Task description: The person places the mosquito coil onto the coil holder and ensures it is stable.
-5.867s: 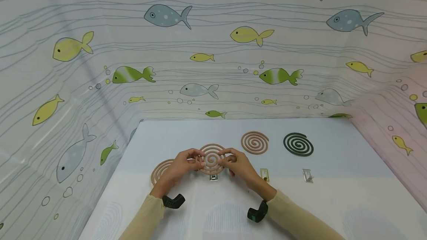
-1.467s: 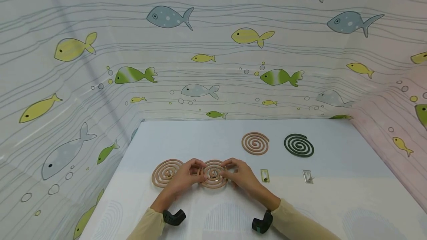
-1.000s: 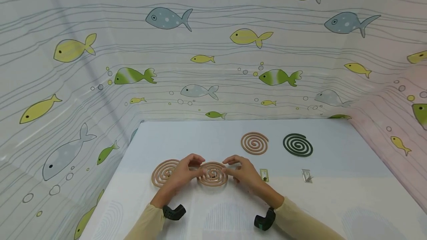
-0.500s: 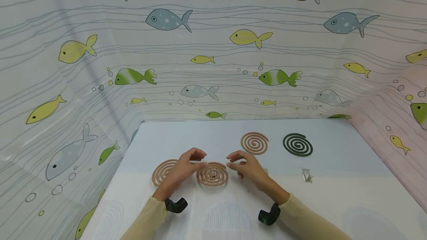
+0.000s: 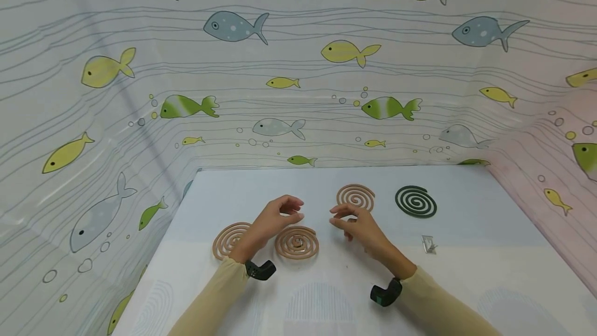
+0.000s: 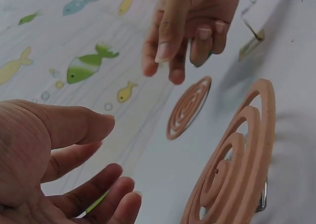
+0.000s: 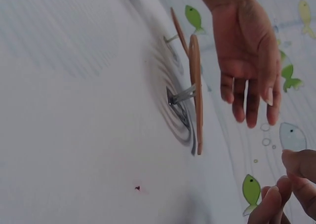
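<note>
A brown mosquito coil (image 5: 296, 256) sits raised on a small metal stand (image 7: 183, 94), nearly level above the table. My left hand (image 5: 275, 220) hovers just above and behind this coil, fingers loosely bent and holding nothing. To the right, my right hand (image 5: 366, 229) hangs in the air, also holding nothing, thumb and fingers apart from any coil. Another brown coil (image 5: 220, 242), partly behind my left wrist, rests on its own stand at the left. A gold-coloured stand (image 6: 252, 46) is hidden behind my right hand in the head view.
Farther back lie a brown coil (image 5: 344, 191), partly covered by my right fingers, and a dark green coil (image 5: 416, 201). A silver stand (image 5: 429, 245) lies in front of the green one. A fish-patterned curtain (image 5: 326, 128) surrounds the white table (image 5: 448, 294).
My hands lowered the brown coil onto the metal stand and let go. Both have since lifted away from it, backward and to the right. The coil stays on the stand.
</note>
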A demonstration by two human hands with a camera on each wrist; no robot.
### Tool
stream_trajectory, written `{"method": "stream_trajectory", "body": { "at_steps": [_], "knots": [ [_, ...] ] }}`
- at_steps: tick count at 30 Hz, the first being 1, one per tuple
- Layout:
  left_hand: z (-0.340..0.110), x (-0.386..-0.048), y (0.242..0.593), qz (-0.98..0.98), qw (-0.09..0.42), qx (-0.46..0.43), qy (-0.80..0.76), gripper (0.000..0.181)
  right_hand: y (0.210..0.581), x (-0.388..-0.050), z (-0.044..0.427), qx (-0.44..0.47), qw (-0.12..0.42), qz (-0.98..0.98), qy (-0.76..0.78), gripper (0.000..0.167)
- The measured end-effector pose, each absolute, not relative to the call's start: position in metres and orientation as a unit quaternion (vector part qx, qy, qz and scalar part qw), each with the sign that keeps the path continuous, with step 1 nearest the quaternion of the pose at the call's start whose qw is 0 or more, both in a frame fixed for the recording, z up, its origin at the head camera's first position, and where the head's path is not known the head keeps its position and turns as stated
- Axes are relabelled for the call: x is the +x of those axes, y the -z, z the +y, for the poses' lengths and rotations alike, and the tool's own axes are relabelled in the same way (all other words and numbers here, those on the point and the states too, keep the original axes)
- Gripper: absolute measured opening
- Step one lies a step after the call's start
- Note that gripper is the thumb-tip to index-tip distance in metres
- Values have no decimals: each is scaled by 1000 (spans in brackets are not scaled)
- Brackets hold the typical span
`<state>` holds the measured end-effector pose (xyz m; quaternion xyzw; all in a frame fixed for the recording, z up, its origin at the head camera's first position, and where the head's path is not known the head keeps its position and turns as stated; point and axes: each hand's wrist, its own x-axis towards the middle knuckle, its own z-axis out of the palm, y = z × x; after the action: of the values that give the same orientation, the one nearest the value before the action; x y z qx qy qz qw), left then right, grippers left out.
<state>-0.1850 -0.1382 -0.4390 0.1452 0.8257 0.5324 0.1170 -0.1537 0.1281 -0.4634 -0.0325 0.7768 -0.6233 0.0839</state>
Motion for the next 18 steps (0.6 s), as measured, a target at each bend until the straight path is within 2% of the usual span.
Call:
{"method": "stream_trajectory", "body": {
  "at_steps": [18],
  "knots": [
    [-97, -214, 441, 841, 126, 175, -497, 34, 479, -166, 167, 4, 66, 773, 632, 42]
  ]
}}
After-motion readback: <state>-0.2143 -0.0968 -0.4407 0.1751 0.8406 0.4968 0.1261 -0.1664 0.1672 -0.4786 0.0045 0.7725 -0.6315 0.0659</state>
